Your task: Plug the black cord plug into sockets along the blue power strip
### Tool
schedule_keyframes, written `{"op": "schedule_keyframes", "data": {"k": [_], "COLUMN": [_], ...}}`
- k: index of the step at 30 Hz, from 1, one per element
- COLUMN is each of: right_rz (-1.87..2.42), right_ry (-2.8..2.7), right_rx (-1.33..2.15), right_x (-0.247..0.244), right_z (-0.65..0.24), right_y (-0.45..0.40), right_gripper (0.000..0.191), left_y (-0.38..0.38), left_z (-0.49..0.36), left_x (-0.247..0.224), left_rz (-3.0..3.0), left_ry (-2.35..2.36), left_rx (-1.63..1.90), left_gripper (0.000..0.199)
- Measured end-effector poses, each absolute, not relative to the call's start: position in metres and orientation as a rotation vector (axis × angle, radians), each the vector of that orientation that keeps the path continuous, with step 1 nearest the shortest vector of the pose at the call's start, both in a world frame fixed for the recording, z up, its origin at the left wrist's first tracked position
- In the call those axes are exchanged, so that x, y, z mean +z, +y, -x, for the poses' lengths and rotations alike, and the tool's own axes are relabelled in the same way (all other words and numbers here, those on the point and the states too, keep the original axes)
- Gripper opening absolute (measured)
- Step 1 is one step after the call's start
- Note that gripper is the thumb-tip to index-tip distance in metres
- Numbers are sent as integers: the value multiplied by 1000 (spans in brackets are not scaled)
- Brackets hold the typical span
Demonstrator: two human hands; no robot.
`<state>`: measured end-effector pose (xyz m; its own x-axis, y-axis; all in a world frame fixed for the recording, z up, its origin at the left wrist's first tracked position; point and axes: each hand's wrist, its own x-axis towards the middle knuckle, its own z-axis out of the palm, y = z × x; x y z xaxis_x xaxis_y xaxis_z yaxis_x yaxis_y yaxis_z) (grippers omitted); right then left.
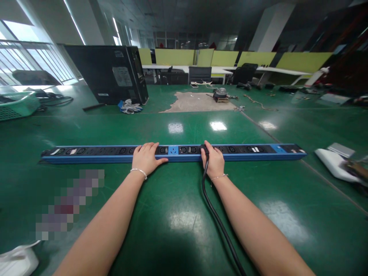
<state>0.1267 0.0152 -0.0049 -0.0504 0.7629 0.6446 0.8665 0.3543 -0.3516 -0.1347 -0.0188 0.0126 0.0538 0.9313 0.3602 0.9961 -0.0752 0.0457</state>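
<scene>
A long blue-and-black power strip [244, 156] lies across the green table, its row of sockets facing up. My left hand [147, 158] grips it left of the blue socket [173, 150], fingers over the top and thumb along the front side. My right hand [214, 159] is closed around a black plug [204, 149] at the strip's sockets, right of the middle. From the plug a black cable [212, 207] runs down toward me. Whether the plug is fully seated cannot be made out.
A black computer case [115, 74] stands at the back left, with gloves [130, 106] beside it. At far left is a green basket [18, 104]. White objects lie at right [335, 165] and lower left [20, 260]. A motor-like part [220, 94] sits on cardboard [192, 102] behind.
</scene>
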Motion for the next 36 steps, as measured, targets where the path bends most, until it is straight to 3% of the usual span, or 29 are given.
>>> {"op": "schedule_keyframes", "data": {"k": [7,16,26,36], "right_rz": [1274,1198,1592,1626], "right_ry": [-1352,-1697,-1953,-2170], "right_rx": [160,519,282,-46], "right_x": [16,23,49,47], "right_z": [-113,-45,-22,-8], "right_y": [12,5,6,3], "right_gripper": [40,34,35,34], "left_y": [-18,-18,-18,-19], "left_z": [136,135,136,134], "left_x": [11,10,10,12], "left_rz": [2109,2105,2107,2105], "left_ry": [-1951,-1936,-1935,-1965], "left_rx": [-489,-517,-531,-524], "left_gripper": [71,70,69,59]}}
